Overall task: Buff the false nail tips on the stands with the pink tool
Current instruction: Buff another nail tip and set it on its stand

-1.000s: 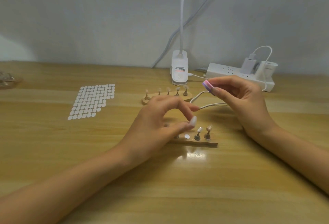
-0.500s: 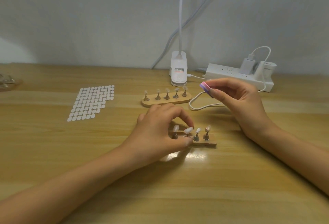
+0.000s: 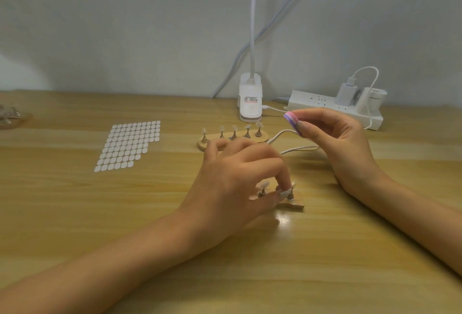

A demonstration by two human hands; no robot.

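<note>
While the left grip (image 3: pixel 240 178) pinches a peg on the near stand (image 3: pixel 293 205) to steady its false nail tips (image 3: pixel 263 185), the right grip (image 3: pixel 342 143) pinches the pink tool (image 3: pixel 291 120) raised above the bench (image 3: pixel 100 213), apparently ready to buff.

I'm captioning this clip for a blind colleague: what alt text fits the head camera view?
A left hand pinches a false nail tip on the near wooden stand, while the right hand holds the pink tool raised over the table. Behind sit a second stand with five tips, a sheet of white dots, a clip lamp and a power strip.
</note>
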